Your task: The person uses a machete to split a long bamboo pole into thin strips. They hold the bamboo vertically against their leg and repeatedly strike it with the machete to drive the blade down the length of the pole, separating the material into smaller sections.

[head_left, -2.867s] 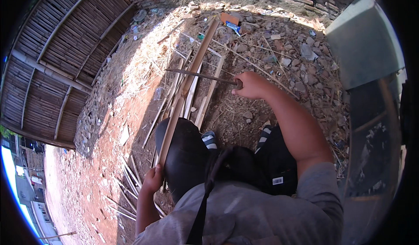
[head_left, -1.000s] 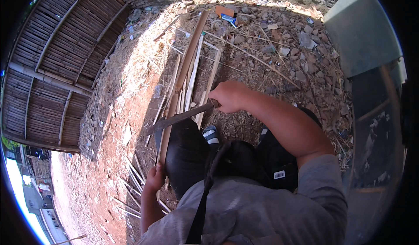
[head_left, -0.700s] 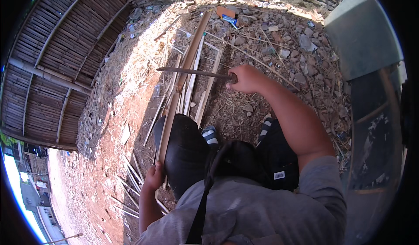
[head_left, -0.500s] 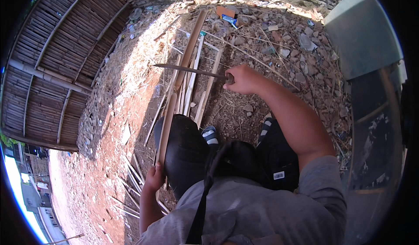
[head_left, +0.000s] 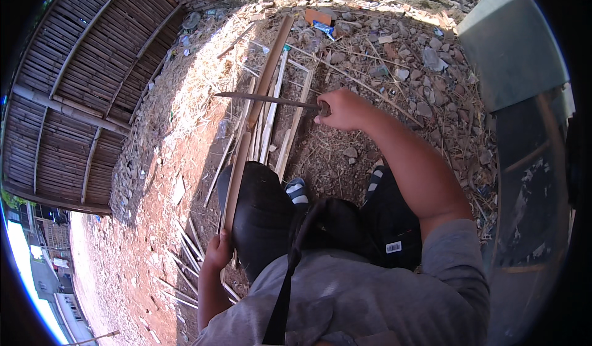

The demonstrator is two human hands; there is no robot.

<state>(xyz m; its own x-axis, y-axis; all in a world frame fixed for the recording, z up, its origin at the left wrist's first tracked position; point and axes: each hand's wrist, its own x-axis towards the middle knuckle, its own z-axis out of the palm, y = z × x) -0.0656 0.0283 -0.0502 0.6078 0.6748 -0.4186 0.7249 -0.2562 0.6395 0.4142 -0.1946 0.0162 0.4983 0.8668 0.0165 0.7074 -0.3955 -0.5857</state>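
Note:
My right hand [head_left: 341, 109] grips the handle of a long machete [head_left: 265, 100], its blade pointing left and lying across the far part of a long bamboo slat [head_left: 259, 108]. My left hand [head_left: 218, 253] holds the near end of that slat beside my left thigh. The slat runs away from me over my left knee toward the top of the view. Several thinner split strips [head_left: 290, 127] lie on the ground alongside it.
A woven bamboo fence [head_left: 80, 81] stands at the left. Stones, straw and rubble [head_left: 401, 56] cover the ground ahead. More thin strips [head_left: 185, 266] lie near my left hand. A grey-green panel [head_left: 512, 50] and a dark frame stand at the right.
The machete came down low and angled near my knee, then rose again; it now lies level across the slat farther out. My left hand has stayed on the slat's near end.

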